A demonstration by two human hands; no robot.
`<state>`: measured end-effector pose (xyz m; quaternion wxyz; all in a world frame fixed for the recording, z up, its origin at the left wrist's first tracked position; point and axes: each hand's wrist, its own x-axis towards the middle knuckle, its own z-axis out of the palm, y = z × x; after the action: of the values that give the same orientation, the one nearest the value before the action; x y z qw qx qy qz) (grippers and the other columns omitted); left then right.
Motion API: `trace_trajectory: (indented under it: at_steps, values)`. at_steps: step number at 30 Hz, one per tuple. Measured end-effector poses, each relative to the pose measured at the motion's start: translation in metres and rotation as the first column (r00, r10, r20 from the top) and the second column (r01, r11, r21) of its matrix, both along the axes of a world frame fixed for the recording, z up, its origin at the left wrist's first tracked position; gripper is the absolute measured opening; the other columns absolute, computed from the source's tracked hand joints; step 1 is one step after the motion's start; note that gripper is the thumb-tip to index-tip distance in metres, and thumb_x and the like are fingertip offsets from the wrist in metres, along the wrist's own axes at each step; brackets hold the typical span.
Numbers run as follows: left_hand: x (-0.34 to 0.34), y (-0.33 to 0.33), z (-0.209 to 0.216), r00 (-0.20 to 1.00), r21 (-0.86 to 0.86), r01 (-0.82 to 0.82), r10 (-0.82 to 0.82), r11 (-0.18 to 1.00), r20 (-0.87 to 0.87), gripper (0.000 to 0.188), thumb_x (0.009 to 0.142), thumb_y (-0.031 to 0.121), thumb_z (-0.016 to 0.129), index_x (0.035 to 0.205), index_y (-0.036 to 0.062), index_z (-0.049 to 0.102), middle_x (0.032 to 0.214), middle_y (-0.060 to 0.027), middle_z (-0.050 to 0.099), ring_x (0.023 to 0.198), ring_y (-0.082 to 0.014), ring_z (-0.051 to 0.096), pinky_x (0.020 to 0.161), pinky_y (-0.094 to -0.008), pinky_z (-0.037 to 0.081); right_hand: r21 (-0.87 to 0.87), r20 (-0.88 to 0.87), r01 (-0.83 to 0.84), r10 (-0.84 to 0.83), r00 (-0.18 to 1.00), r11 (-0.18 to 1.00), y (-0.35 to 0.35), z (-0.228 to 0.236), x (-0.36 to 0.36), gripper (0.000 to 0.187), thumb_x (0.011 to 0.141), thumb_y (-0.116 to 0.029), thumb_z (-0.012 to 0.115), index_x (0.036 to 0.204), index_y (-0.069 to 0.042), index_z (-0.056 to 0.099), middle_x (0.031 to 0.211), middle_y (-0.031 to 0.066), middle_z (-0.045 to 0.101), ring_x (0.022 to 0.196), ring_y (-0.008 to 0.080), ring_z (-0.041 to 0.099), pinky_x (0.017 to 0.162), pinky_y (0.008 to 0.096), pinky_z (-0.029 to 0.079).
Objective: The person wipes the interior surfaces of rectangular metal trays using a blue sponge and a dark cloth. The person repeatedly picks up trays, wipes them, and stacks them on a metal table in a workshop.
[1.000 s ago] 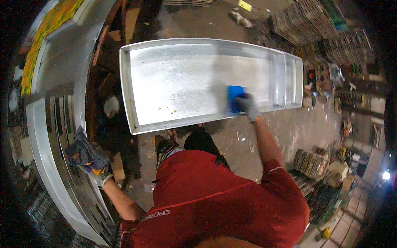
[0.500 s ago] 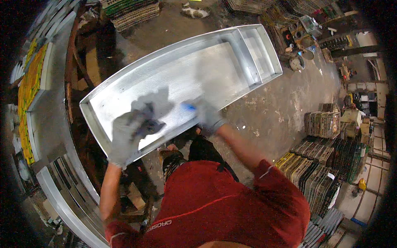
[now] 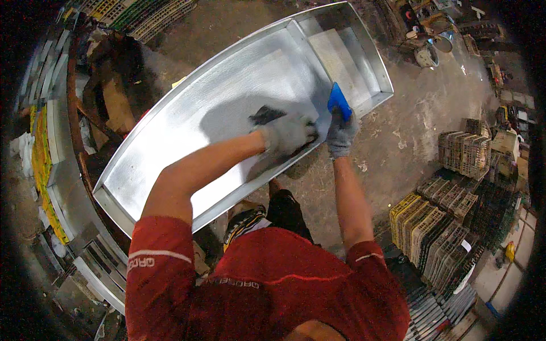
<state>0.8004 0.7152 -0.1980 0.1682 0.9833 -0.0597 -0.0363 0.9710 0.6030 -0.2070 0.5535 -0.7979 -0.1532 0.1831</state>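
Note:
A long shiny metal tray [image 3: 187,102] with raised sides and a cross divider lies in front of me. My left hand [image 3: 284,135], in a grey glove, is reached across to the near side of the tray, left of the divider. Its fingers are curled down on the metal around a dark cloth [image 3: 267,115], part of which sticks out past the hand. At the tray's near right rim my right hand [image 3: 343,135], also gloved, grips a flat blue plastic scraper [image 3: 338,98] with its blade pointing away from me.
Stacked wire crates [image 3: 435,227] stand on the floor to my right, with another crate stack [image 3: 463,153] behind them. A round bucket [image 3: 426,55] sits at the far right. On the left are metal sheets [image 3: 57,165] and yellow-green panels [image 3: 42,170].
My left hand has moved right along the tray with the dark cloth. My right hand has shifted right and away with the scraper. The view has also turned somewhat.

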Motion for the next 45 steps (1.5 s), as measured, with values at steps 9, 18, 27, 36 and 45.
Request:
trace_trajectory:
  at_steps: [9, 18, 27, 36, 45]
  values:
    - [0.089, 0.071, 0.024, 0.94, 0.13, -0.293, 0.311, 0.947, -0.144, 0.028, 0.091, 0.02, 0.057, 0.099, 0.0034, 0.078, 0.096, -0.0237, 0.072, 0.093, -0.0386, 0.07, 0.085, -0.0526, 0.055, 0.337, -0.145, 0.216, -0.176, 0.974, 0.917, -0.011, 0.011, -0.02, 0.03, 0.102, -0.028, 0.069, 0.114, -0.001, 0.07, 0.107, 0.0047, 0.071, 0.093, 0.0152, 0.061, 0.086, 0.0347, 0.051]
    - [-0.013, 0.163, 0.065, 0.667, 0.253, -0.738, 0.734, 0.626, 0.129, 0.023, 0.095, 0.026, 0.063, 0.098, 0.0075, 0.076, 0.092, -0.0176, 0.075, 0.091, -0.0339, 0.073, 0.078, -0.0446, 0.056, -0.177, 0.309, -0.152, 0.202, 0.929, 0.972, 0.012, 0.038, -0.007, 0.033, 0.101, -0.027, 0.065, 0.12, 0.001, 0.066, 0.114, 0.0204, 0.072, 0.102, 0.0328, 0.07, 0.091, 0.0425, 0.054]
    - [-0.43, 0.039, 0.088, -0.145, 0.31, -0.935, 0.984, -0.171, 0.105, 0.032, 0.103, 0.032, 0.054, 0.113, 0.0051, 0.067, 0.106, -0.0198, 0.07, 0.095, -0.0391, 0.067, 0.08, -0.0533, 0.051, -0.824, 0.35, -0.175, 0.727, 0.591, 0.539, 0.141, 0.029, -0.021, 0.029, 0.096, -0.023, 0.056, 0.114, -0.003, 0.066, 0.112, 0.0238, 0.073, 0.102, 0.0419, 0.072, 0.09, 0.0522, 0.056]
    - [-0.562, -0.081, 0.148, -0.128, -0.976, -0.083, 0.974, -0.199, -0.188, 0.052, 0.108, 0.038, 0.05, 0.139, -0.0017, 0.059, 0.135, -0.0183, 0.064, 0.106, -0.0343, 0.068, 0.095, -0.0492, 0.056, -0.687, 0.454, -0.466, 0.83, 0.326, 0.558, 0.209, 0.018, -0.193, 0.019, 0.091, -0.023, 0.063, 0.091, -0.01, 0.077, 0.09, 0.013, 0.074, 0.084, 0.0271, 0.073, 0.068, 0.044, 0.055]
    - [-0.36, 0.001, 0.088, 0.176, -0.057, -0.978, 0.945, 0.199, 0.277, 0.064, 0.093, 0.038, 0.069, 0.141, -0.0025, 0.054, 0.137, -0.0264, 0.059, 0.126, -0.0443, 0.055, 0.108, -0.054, 0.042, -0.755, 0.42, -0.249, 0.739, 0.527, 0.607, 0.127, 0.072, -0.071, 0.023, 0.093, -0.024, 0.063, 0.103, -0.007, 0.075, 0.1, 0.0183, 0.076, 0.087, 0.0343, 0.076, 0.079, 0.0486, 0.061]
